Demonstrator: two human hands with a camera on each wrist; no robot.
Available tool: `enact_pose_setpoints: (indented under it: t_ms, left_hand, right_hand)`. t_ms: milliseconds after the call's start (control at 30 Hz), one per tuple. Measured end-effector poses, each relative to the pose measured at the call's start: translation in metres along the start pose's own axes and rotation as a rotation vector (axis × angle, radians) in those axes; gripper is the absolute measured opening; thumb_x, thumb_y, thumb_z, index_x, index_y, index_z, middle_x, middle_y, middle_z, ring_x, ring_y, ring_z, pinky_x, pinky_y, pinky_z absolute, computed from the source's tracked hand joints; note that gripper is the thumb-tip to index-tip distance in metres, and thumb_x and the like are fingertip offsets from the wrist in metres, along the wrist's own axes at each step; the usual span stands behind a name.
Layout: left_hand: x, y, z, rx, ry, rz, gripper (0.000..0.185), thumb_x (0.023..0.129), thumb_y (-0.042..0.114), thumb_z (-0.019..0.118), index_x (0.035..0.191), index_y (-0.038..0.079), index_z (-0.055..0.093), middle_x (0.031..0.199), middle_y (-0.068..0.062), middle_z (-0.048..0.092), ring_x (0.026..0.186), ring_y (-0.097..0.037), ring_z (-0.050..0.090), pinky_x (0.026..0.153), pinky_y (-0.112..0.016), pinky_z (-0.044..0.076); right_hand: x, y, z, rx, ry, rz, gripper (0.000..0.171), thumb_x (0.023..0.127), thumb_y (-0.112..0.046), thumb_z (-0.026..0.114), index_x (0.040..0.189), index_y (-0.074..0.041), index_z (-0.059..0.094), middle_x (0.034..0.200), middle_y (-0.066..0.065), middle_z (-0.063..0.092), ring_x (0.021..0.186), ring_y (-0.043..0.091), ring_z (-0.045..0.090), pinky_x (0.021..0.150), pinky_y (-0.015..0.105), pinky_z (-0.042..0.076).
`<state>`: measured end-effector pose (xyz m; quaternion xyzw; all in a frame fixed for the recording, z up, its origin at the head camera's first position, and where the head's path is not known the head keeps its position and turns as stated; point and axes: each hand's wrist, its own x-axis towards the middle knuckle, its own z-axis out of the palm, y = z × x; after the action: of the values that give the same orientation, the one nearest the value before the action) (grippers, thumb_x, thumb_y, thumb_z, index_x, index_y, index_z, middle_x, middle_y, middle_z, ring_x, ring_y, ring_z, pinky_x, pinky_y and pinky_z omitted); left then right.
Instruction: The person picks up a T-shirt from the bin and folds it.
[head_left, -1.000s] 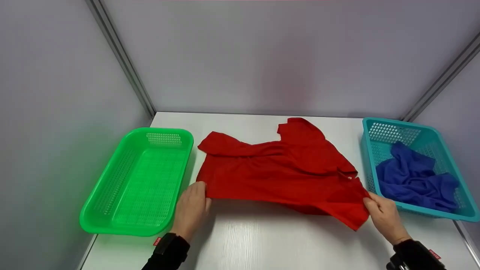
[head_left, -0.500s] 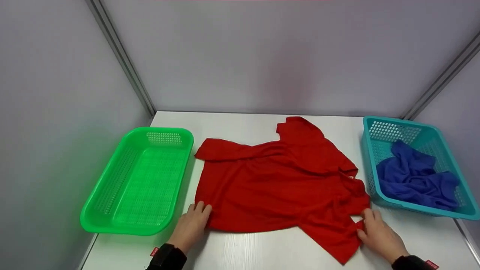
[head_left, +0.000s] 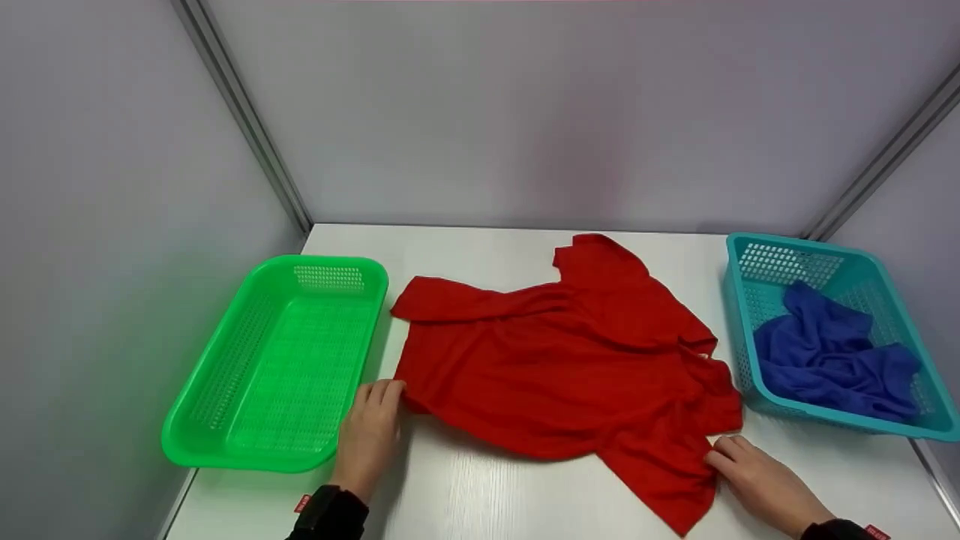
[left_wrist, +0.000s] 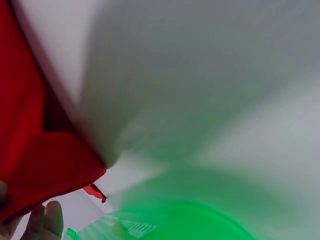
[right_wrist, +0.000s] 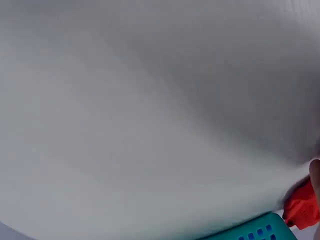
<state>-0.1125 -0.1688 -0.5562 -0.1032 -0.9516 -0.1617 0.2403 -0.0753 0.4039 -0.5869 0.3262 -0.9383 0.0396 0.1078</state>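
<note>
A red shirt (head_left: 570, 367) lies spread and rumpled on the white table (head_left: 510, 495), between two baskets. My left hand (head_left: 369, 435) lies at the shirt's lower left corner and pinches the hem there. The corner is raised slightly, with shadow under it. In the left wrist view the red cloth (left_wrist: 35, 150) drapes over my fingertips (left_wrist: 47, 222). At the lower right, the fingers of my right hand (head_left: 754, 480) pinch the edge of the shirt's lower flap. The right wrist view shows only a bit of red cloth (right_wrist: 302, 207) at its edge.
An empty green basket (head_left: 277, 360) stands on the left, close to my left hand. On the right, a teal basket (head_left: 825, 330) holds a crumpled blue cloth (head_left: 832, 356). Grey walls close in the table at the back and on both sides.
The shirt, held up off the table a second ago, now lies on it. My left hand has moved left and away, taking the lower left hem with it. My right hand slid slightly nearer.
</note>
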Motion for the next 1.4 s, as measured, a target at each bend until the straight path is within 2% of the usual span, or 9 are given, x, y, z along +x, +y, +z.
enact_pose_setpoints:
  t_ms: [233, 467, 600, 733, 867, 1000, 1067, 1200, 1400]
  left_hand:
    - [0.012, -0.001, -0.006, -0.15, 0.186, 0.05, 0.044, 0.078, -0.026, 0.074, 0.111, 0.001, 0.064, 0.108, -0.014, 0.069, 0.1, -0.03, 0.074, 0.08, -0.042, 0.065]
    - [0.025, 0.003, -0.023, -0.306, 0.344, 0.081, 0.033, 0.082, -0.021, 0.077, 0.107, 0.001, 0.069, 0.101, -0.011, 0.071, 0.092, -0.024, 0.072, 0.094, -0.011, 0.055]
    - [0.026, 0.004, -0.032, -0.311, 0.365, 0.141, 0.034, 0.08, -0.017, 0.08, 0.107, 0.002, 0.072, 0.099, -0.01, 0.072, 0.09, -0.023, 0.069, 0.091, -0.015, 0.057]
    - [0.022, 0.002, -0.039, -0.27, 0.317, 0.186, 0.033, 0.079, -0.015, 0.081, 0.106, 0.002, 0.072, 0.097, -0.009, 0.073, 0.087, -0.021, 0.069, 0.079, -0.03, 0.061]
    - [0.015, 0.0, -0.044, -0.196, 0.168, 0.181, 0.027, 0.082, -0.011, 0.08, 0.101, 0.005, 0.071, 0.09, -0.006, 0.071, 0.079, -0.018, 0.068, 0.069, -0.034, 0.061]
    - [0.011, 0.002, -0.045, -0.131, -0.056, 0.118, 0.021, 0.085, -0.006, 0.078, 0.095, 0.009, 0.069, 0.082, -0.002, 0.069, 0.07, -0.017, 0.067, 0.063, -0.033, 0.058]
    - [0.01, 0.003, -0.042, -0.104, -0.131, 0.086, 0.019, 0.085, -0.005, 0.078, 0.094, 0.01, 0.069, 0.08, -0.003, 0.068, 0.069, -0.02, 0.067, 0.062, -0.034, 0.056]
    - [0.014, 0.006, -0.033, -0.049, -0.177, 0.031, 0.016, 0.088, -0.003, 0.076, 0.093, 0.009, 0.067, 0.078, -0.005, 0.067, 0.069, -0.026, 0.069, 0.059, -0.038, 0.054]
    - [0.027, 0.011, -0.018, 0.035, -0.162, -0.064, 0.011, 0.09, -0.003, 0.072, 0.095, 0.004, 0.065, 0.079, -0.012, 0.067, 0.07, -0.033, 0.07, 0.056, -0.046, 0.057]
  right_hand:
    - [0.041, -0.004, -0.048, 0.248, 0.06, 0.443, 0.024, 0.091, 0.007, 0.06, 0.094, -0.016, 0.058, 0.09, -0.009, 0.058, 0.081, 0.006, 0.051, 0.071, 0.03, 0.048]
    - [0.062, 0.004, -0.099, 0.104, 0.066, 0.187, 0.034, 0.078, 0.002, 0.079, 0.101, -0.015, 0.059, 0.088, -0.013, 0.058, 0.079, 0.006, 0.051, 0.075, 0.032, 0.045]
    - [0.057, 0.005, -0.117, 0.075, 0.118, 0.104, 0.036, 0.076, -0.007, 0.091, 0.1, -0.019, 0.067, 0.085, -0.018, 0.062, 0.074, 0.0, 0.049, 0.066, 0.026, 0.046]
    - [0.047, 0.007, -0.134, 0.132, 0.103, 0.145, 0.024, 0.084, -0.009, 0.086, 0.086, -0.023, 0.067, 0.071, -0.023, 0.052, 0.065, -0.007, 0.037, 0.055, 0.02, 0.035]
    - [0.041, 0.012, -0.144, 0.378, -0.222, 0.155, 0.037, 0.099, -0.018, 0.075, 0.069, -0.022, 0.055, 0.064, -0.026, 0.035, 0.057, -0.01, 0.029, 0.051, 0.018, 0.029]
    - [0.043, 0.017, -0.14, 0.615, -0.456, 0.152, 0.02, 0.1, -0.021, 0.074, 0.081, -0.017, 0.073, 0.07, -0.024, 0.06, 0.061, -0.011, 0.045, 0.053, 0.018, 0.039]
    - [0.046, 0.019, -0.136, 0.629, -0.47, 0.148, 0.01, 0.1, -0.022, 0.075, 0.099, -0.014, 0.081, 0.084, -0.014, 0.076, 0.068, -0.01, 0.053, 0.057, 0.019, 0.044]
    - [0.058, 0.018, -0.132, 0.487, -0.409, 0.213, 0.028, 0.104, -0.027, 0.07, 0.124, -0.011, 0.08, 0.098, -0.003, 0.08, 0.079, -0.009, 0.056, 0.064, 0.02, 0.049]
    - [0.082, 0.013, -0.122, 0.332, -0.155, 0.35, 0.034, 0.106, -0.025, 0.067, 0.137, -0.013, 0.074, 0.104, 0.001, 0.077, 0.089, 0.014, 0.069, 0.076, 0.035, 0.06]
